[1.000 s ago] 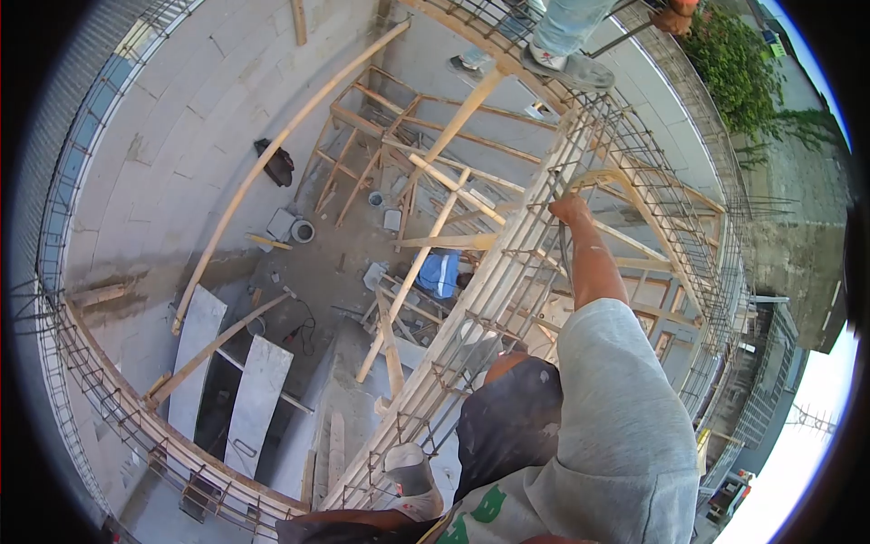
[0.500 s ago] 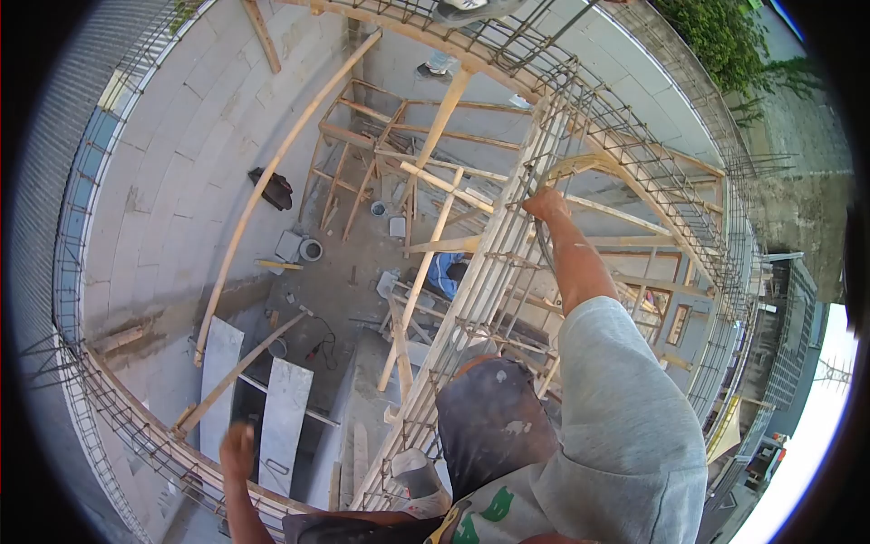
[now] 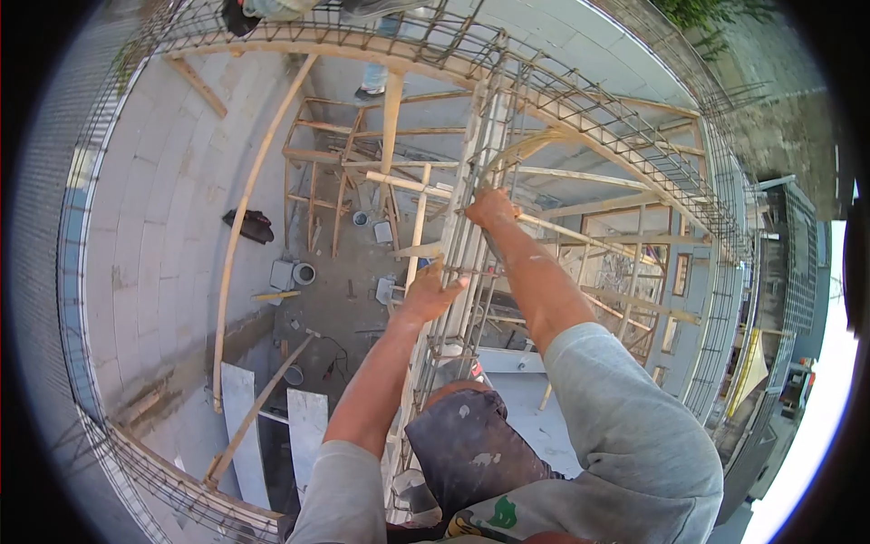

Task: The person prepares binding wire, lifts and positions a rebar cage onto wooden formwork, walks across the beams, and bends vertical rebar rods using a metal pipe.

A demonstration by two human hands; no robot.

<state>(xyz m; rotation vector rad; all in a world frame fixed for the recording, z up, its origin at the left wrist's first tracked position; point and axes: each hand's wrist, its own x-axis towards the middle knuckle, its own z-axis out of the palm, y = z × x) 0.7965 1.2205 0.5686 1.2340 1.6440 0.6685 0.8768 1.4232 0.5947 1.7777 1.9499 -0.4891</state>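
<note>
A long beam of boards and steel bars [image 3: 465, 249] runs up and away before me, with thin wire ties across it. My right hand [image 3: 494, 208] is closed at the beam's right part, its fingers curled over the steel bars; the fingertips are partly hidden. Lower down, my left hand [image 3: 433, 292] lies against the left side of the beam, thumb stretched to the right and apart from the fingers. Nothing shows in its grasp. A curved yellowish wooden piece [image 3: 524, 150] crosses the beam just beyond my right hand.
Far below is a floor with buckets [image 3: 305, 273] and timber props. Rebar cages [image 3: 580, 113] top the walls around. Another person's foot [image 3: 370, 93] hangs at the far wall. A long pole [image 3: 243, 218] leans on the left; white panels [image 3: 240, 426] stand lower left.
My left hand has come up from the lower left to the beam. My right hand stays on the bars while the view has shifted. Another person's legs now show at the top.
</note>
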